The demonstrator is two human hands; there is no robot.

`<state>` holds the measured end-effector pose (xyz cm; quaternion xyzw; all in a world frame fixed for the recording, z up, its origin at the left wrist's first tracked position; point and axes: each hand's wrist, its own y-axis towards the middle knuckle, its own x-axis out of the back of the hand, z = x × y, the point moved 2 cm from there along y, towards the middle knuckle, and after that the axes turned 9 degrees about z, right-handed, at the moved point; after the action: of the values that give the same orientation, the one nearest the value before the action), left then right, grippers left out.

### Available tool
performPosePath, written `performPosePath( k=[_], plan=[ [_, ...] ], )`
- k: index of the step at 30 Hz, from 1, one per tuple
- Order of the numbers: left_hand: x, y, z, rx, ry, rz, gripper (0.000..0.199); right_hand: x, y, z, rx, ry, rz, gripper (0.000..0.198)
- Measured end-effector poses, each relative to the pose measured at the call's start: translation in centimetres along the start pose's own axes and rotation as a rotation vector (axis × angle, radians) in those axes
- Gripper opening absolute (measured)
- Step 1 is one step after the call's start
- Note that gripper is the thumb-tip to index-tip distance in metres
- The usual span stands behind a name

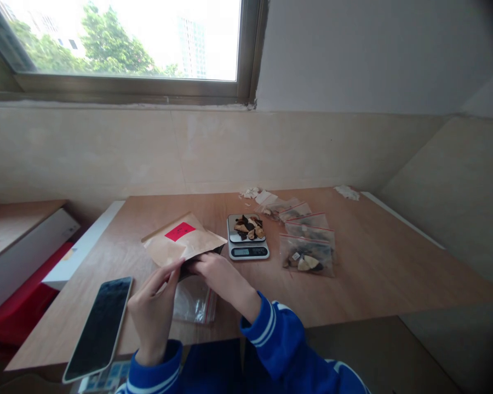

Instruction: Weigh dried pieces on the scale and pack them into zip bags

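A brown paper bag (168, 249) with a red label (179, 231) lies tilted over the table, its mouth toward me. My left hand (154, 303) pinches the edge of that mouth. Fingers of my right hand (217, 273) reach inside the bag's opening, so their tips are hidden, and I cannot tell whether they grip anything. Just right of the bag stands a digital kitchen scale (249, 251), with dried brown and pale slices (250, 227) heaped on its plate. Below my hands lies a stack of clear zip bags (195, 301).
Several filled zip bags (308, 254) overlap in a row right of the scale. White scraps (250, 192) lie by the wall, and another white piece (347, 192) sits at the back right. A smartphone (101, 328) rests at the table's left front edge.
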<state>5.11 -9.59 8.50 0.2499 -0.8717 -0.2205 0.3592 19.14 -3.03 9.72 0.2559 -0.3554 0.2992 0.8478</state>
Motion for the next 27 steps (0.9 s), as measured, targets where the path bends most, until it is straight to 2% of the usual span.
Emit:
performPosePath(
  k=[2,3,6,8,12,16,20,23,27],
  plan=[
    [0.1,0.5,0.1,0.017,0.011,-0.007,0.021,0.7,-2.2,-0.9,0.049,0.030,-0.086,0.021],
    [0.1,0.7,0.2,0.026,0.016,-0.015,0.021,1.2,-3.1,-1.8,0.037,0.071,-0.196,0.020],
    [0.1,1.1,0.3,0.051,0.026,-0.040,0.021,2.6,-4.6,-5.7,-0.101,0.168,-0.576,0.018],
    [0.1,1.1,0.2,0.062,0.029,-0.034,0.021,2.8,-4.4,-8.7,-0.163,0.102,-0.660,0.016],
    [0.2,1.0,0.2,0.073,0.014,-0.016,0.022,2.2,-2.5,-13.3,-0.262,-0.174,-0.526,0.014],
    [0.6,1.0,0.4,0.080,0.018,-0.033,0.022,1.3,-1.4,-15.0,-0.333,-0.308,-0.382,0.013],
    [0.8,2.2,-0.1,0.108,-0.041,-0.047,0.023,1.3,-2.7,-14.7,-0.354,-0.296,-0.490,0.021],
    [0.4,4.2,-1.0,0.160,-0.191,-0.087,0.024,1.4,-4.9,-13.9,-0.346,-0.252,-0.594,0.027],
    [-0.5,7.8,-1.9,0.195,-0.398,-0.097,0.020,0.3,-7.3,-11.7,-0.306,-0.168,-0.587,0.026]
  ],
)
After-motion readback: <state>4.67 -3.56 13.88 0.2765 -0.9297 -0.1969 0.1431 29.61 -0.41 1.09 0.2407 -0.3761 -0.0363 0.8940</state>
